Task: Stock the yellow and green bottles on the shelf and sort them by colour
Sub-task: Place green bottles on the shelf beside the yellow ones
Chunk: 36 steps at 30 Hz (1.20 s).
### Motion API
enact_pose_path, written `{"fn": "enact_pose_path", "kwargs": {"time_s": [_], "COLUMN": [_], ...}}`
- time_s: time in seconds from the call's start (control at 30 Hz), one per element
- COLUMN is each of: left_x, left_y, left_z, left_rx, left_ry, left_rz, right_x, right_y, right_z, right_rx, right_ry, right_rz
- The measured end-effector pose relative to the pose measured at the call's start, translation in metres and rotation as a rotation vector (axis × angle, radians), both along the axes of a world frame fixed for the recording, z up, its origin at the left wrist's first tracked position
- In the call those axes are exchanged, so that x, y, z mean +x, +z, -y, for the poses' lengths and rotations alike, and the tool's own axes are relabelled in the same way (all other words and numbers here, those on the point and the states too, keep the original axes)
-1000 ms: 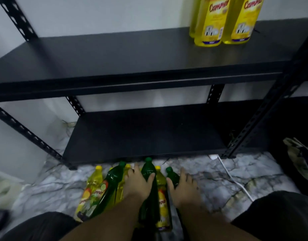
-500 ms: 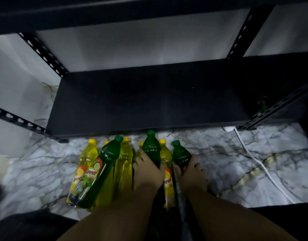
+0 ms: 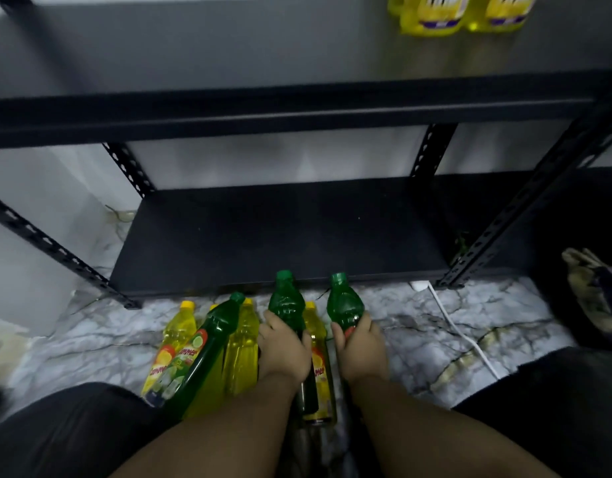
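Note:
My left hand (image 3: 285, 350) is wrapped around a green bottle (image 3: 286, 301), and my right hand (image 3: 361, 346) is wrapped around a second green bottle (image 3: 344, 303); both point their caps at the shelf's lower board (image 3: 280, 232). Between them a yellow bottle (image 3: 318, 374) lies on the floor. To the left lie a third green bottle (image 3: 208, 346) and more yellow bottles (image 3: 175, 343) (image 3: 242, 346). Two yellow bottles (image 3: 463, 12) stand at the right of the upper board (image 3: 228, 50).
The black metal rack has perforated uprights (image 3: 525, 208) at right and a diagonal brace (image 3: 56, 250) at left. A white cable (image 3: 463, 336) runs over the marble floor (image 3: 418, 322). A bundle of cloth (image 3: 594, 294) lies far right. My dark-clothed knees fill the lower corners.
Both hands have closed on the two green bottles and raised them off the pile toward the shelf. The camera has tilted back up, showing the upper board again.

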<state>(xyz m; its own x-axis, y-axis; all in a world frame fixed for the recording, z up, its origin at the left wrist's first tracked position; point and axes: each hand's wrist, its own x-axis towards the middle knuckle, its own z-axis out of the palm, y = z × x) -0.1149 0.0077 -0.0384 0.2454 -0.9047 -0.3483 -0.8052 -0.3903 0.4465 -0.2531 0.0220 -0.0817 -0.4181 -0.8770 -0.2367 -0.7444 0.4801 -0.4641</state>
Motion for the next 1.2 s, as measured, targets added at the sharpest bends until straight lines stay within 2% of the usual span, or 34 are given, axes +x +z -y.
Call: {"fn": "enact_pose_path", "kwargs": {"time_s": [0.27,0.43,0.77,1.03,1.2], "left_x": [0.004,0.015,0.026,0.02,0.015], "left_y": [0.088,0.138,0.254,0.343,0.373], "left_z": [-0.004,-0.01,0.007,0.059,0.103], "left_rx": [-0.294,-0.487,-0.868,-1.057,-1.117], "left_ry": [0.05,-0.012,-0.127,-0.21,-0.246], "left_rz": [-0.127,-0.249,-0.379,-0.421,-0.451], "right_x": [0.016,0.028,0.019,0.004,-0.012], "right_y": [0.102,0.166,0.294,0.385,0.422], "right_z": [0.014,0.015,0.024,0.073,0.107], "right_rx": [-0.327,-0.515,-0.867,-1.145,-1.258], "right_ry": [-0.005,0.017,0.155,0.255,0.291], "right_rz": [0.147,0.3,0.452,0.465,0.451]}}
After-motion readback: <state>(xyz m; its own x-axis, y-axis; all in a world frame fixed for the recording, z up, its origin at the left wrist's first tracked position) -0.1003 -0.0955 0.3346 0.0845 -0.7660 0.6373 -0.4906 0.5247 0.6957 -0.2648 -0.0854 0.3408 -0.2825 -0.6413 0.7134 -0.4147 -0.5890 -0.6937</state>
